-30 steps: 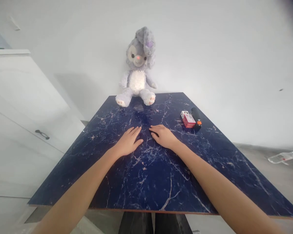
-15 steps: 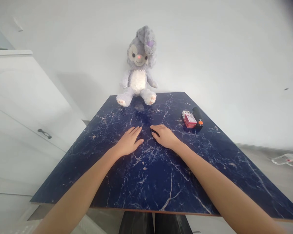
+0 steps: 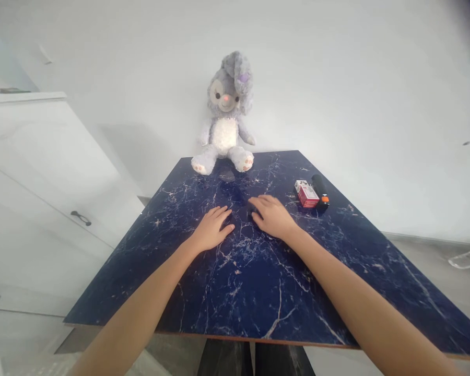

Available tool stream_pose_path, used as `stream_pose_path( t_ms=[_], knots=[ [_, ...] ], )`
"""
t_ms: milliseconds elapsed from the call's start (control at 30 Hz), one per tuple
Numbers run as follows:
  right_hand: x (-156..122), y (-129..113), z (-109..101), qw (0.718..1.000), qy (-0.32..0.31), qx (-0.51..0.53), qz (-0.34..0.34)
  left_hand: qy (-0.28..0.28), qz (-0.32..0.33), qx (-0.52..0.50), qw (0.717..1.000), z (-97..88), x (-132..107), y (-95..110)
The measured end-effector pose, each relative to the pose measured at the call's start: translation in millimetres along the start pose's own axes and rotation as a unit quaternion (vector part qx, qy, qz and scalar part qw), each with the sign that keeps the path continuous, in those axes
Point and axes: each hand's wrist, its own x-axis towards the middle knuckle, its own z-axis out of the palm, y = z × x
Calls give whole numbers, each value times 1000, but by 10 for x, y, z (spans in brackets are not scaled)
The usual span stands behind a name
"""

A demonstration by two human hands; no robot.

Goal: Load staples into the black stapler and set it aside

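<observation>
My left hand rests palm down on a dark blue marbled table, its thumb spread from the fingers and nothing held. To its right, my right hand is also bare, fingers stretched forward and thumb apart, slightly arched over the tabletop. Beyond both hands a grey plush rabbit sits upright at the far edge. A red and white box lies to the right of my right hand, touching or close beside a black cylinder with an orange part at its near end.
White cabinets with dark handles stand left of the table. A pale wall rises behind it. On the floor at the far right lies a clear plastic item. My legs are under the near edge.
My right hand has lifted slightly and shifted a little right and forward, away from the left. The whole view has moved slightly; the rabbit, box and cylinder stay in place on the table.
</observation>
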Motion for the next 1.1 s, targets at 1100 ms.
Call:
stream_pose_path(
  t_ms=[1100],
  knots=[
    [1213,-1189,1093,931,64,195,304,284,-223,-154,920,-244,62,-592]
  ],
)
